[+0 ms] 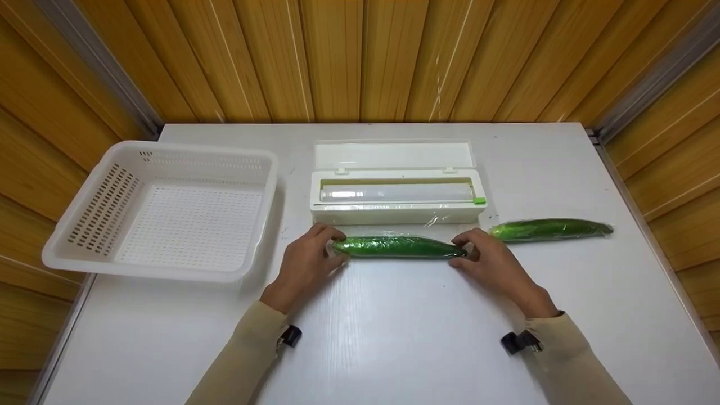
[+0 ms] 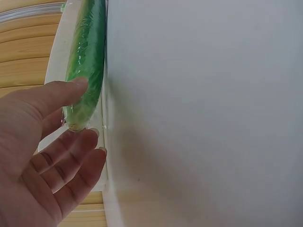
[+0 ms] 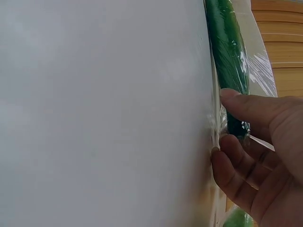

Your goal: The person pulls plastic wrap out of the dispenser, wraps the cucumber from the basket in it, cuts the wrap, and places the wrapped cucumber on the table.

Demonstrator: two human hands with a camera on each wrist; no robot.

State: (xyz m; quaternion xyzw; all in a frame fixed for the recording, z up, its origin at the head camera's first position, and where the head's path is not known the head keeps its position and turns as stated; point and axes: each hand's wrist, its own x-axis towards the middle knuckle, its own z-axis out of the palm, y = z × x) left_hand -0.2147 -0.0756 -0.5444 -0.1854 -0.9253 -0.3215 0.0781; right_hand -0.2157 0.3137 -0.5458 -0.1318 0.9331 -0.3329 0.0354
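Observation:
A green cucumber [image 1: 399, 246] with clear plastic film round it lies crosswise on the white table, just in front of a white cling film dispenser [image 1: 394, 214]. My left hand [image 1: 309, 259] pinches its left end between thumb and fingers. At the darker right end, my right hand [image 1: 492, 264] pinches it the same way. In the left wrist view the thumb lies over the film near the cucumber's pale tip [image 2: 78, 120]. Loose film [image 3: 260, 71] stretches beside the cucumber in the right wrist view. The dispenser's lid [image 1: 394, 154] stands open, with the film roll [image 1: 396, 192] showing inside.
A second film-wrapped cucumber [image 1: 554, 229] lies to the right, just beyond my right hand. On the left stands a white perforated plastic basket [image 1: 259, 225] with nothing in it. Wood-patterned panels [image 1: 360, 62] border the table at the back and sides.

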